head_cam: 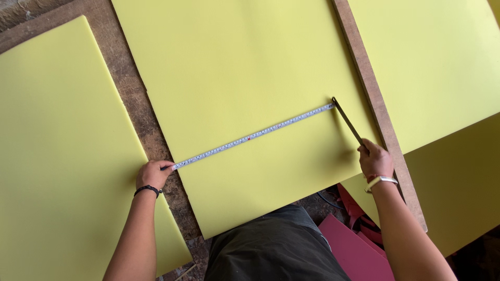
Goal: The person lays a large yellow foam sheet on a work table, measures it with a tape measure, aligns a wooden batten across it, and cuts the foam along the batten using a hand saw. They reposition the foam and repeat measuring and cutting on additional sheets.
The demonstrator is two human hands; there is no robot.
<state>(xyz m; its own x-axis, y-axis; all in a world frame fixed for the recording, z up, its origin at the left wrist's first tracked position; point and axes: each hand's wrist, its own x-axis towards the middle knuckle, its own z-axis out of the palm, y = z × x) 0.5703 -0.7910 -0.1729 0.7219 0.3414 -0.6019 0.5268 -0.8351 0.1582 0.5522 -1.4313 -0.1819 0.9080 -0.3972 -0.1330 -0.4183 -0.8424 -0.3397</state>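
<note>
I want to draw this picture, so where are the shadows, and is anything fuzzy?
In the head view, soft even light, no glare; a faint shadow lies on the middle yellow sheet beside the dark thin tool and under the right hand; the left hand and the measuring tape look sharp, though the tape's marks are too small to read.

No pkgs, labels, signs or screens anywhere in view — nothing of that kind on the work surface or around it.
</note>
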